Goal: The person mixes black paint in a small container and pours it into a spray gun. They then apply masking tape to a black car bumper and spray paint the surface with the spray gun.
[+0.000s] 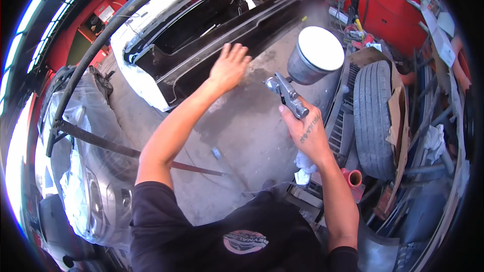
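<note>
My right hand (308,130) grips a metal spray gun (287,94), with a large grey paint cup (304,65) capped by a white lid standing above it. The gun's front end points up and left toward a long dark car body panel (242,30), and a faint haze hangs near the panel's far right end. My left hand (229,68) is held out over the panel's near edge with its fingers stretched and nothing in them. Whether it touches the panel I cannot tell.
Behind the panel is a car body with white covering (143,12). A plastic-wrapped car front (93,191) and a bent metal pipe frame (75,88) stand left. Right are a tyre (372,121), cardboard (399,116) and piled parts. A rod (196,168) extends across the grey floor (222,126).
</note>
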A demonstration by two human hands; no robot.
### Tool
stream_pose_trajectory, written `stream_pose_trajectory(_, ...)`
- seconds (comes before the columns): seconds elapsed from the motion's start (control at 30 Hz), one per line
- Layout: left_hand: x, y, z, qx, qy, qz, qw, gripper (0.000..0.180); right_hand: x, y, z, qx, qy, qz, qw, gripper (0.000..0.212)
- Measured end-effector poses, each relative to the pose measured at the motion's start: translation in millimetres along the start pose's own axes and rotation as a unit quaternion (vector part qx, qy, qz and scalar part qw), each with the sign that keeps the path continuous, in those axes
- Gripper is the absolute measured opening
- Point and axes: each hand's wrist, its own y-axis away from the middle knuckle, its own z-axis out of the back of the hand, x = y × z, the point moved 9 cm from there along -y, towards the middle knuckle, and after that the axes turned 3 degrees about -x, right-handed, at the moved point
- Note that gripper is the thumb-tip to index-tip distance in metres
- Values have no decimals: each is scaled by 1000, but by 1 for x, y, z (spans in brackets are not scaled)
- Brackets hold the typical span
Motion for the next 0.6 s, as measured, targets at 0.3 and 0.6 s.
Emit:
stream_pose_trajectory(0.3,-13,125,-24,132,3,-18,991,48,-29,6,-5,24,-43,-3,999,30)
stream_pose_trajectory(0.6,-21,152,12,157,58,-8,986,41,-34,17,0,43,-83,0,996,33)
